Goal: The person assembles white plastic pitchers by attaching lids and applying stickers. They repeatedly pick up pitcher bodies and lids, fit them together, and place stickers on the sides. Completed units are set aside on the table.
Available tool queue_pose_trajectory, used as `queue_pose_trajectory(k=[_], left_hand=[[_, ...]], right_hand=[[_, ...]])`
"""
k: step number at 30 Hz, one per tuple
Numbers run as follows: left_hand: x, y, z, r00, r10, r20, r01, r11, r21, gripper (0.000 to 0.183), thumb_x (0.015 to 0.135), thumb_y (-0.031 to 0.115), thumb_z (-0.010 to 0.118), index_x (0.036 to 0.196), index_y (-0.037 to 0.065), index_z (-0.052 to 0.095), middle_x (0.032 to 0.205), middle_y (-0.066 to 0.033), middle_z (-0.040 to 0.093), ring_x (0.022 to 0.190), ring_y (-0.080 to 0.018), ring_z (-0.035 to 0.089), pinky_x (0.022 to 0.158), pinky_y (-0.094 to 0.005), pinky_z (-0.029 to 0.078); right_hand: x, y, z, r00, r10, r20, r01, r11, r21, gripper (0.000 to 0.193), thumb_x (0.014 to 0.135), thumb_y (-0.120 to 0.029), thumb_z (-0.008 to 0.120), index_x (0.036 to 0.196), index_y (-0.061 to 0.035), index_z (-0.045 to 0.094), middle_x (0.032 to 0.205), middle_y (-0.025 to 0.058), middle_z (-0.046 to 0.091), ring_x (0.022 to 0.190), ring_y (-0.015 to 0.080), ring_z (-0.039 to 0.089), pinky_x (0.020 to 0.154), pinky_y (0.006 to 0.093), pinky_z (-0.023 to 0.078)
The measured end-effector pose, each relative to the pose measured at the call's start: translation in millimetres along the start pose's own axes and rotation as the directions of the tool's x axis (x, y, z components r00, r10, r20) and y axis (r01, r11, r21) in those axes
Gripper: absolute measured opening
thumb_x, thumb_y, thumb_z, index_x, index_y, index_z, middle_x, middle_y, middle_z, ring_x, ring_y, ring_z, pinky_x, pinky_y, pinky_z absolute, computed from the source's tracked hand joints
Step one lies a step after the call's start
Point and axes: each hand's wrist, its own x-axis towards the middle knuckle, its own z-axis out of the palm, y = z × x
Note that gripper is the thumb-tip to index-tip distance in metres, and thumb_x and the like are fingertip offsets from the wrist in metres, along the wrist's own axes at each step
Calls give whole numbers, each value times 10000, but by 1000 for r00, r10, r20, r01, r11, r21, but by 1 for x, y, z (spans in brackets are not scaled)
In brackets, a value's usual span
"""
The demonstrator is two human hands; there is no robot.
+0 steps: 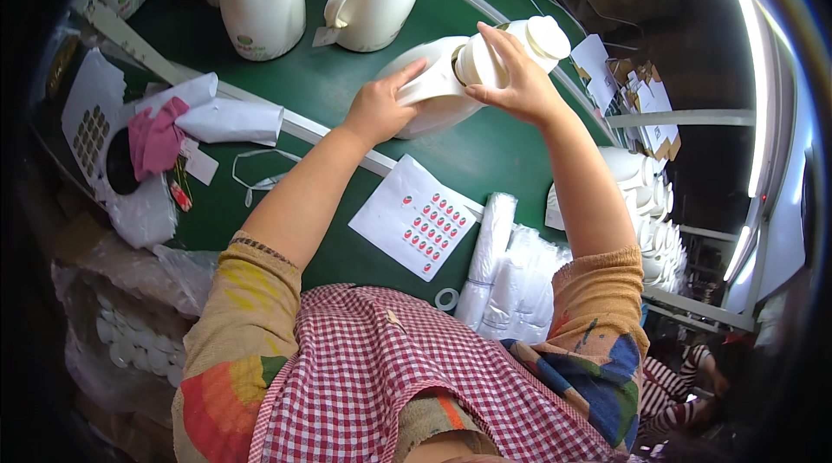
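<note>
A cream vacuum jug (pixel 433 121) is tilted over the green bench, its top toward the right. My left hand (pixel 383 106) is closed around its handle side, the thumb lying along the handle. My right hand (pixel 520 86) grips the round cream lid (pixel 481 64) at the jug's mouth, thumb and fingers bent around it. Just beyond those fingers is another round white top (pixel 544 40); whether it belongs to a second jug I cannot tell. At the back stand more cream jugs, an upright one (pixel 262 8) and a leaning one (pixel 377 0) with a small tag.
Nearer me lies a sheet of red and green stickers (pixel 425 225), beside rolled clear plastic bags (pixel 511 277) and a small ring (pixel 446 299). A metal rail (pixel 299 123) crosses the bench. Left are a pink cloth (pixel 156 134) and white paper rolls (pixel 230 121); right, stacked jugs (pixel 646 194).
</note>
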Motion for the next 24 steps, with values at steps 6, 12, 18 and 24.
queue_pose_trajectory(k=[6,12,18,24], left_hand=[[-3,-11,-12,997,-68,-49,64,995,-78,597,748,208,772,1311,204,577,1211,-165,630,1066,-285,631,936,-355,492],[-1,-13,-8,997,-64,-41,61,995,-84,585,771,156,765,1321,177,569,1269,-98,617,1096,-223,625,965,-324,476],[-2,-13,-10,997,-48,-67,44,997,-63,582,758,144,757,1310,189,579,1241,-92,632,1064,-246,639,956,-328,485],[-3,-8,-7,997,-59,-56,54,994,-92,608,744,131,765,1314,222,573,1227,-106,638,1059,-253,642,955,-330,490]], right_hand=[[29,-15,0,972,-152,179,171,980,-97,894,627,-323,811,1426,-228,421,1384,169,448,1204,378,507,1025,430,427],[38,-10,-6,906,-300,298,377,893,-247,882,615,-291,803,1415,-262,434,1380,153,447,1192,358,516,979,435,475],[45,-14,-3,896,-287,338,388,876,-286,851,670,-413,779,1415,-222,416,1299,154,507,1118,353,574,895,421,528],[37,-19,0,986,-6,168,91,859,-504,887,775,-723,554,1384,-87,451,1289,206,546,1027,395,627,1001,470,413]])
